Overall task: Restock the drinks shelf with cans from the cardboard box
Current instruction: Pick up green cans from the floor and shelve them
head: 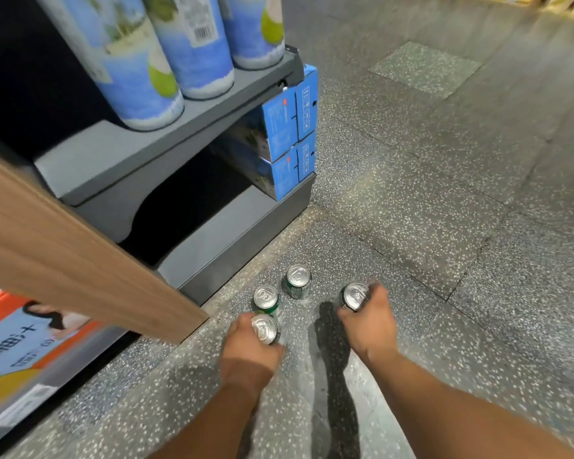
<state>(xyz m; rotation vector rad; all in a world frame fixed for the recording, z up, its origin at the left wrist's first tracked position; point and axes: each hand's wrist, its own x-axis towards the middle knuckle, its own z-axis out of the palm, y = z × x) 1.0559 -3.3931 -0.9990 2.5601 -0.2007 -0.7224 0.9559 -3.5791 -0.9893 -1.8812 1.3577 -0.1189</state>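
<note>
Low in the frame's centre, one silver-topped can (265,328) was gripped by the left hand (251,354), fingers curled round it, and another can (355,297) was clasped by the right hand (371,323). Two further cans (265,299) (298,281) stood upright on the speckled floor (444,210) just above, near the grey shelf (120,160) at left. No cardboard box of cans could be made out.

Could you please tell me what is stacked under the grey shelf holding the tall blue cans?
Blue cartons, stacked two high, at the grey shelf's right end. Further back is too dark to see.
</note>
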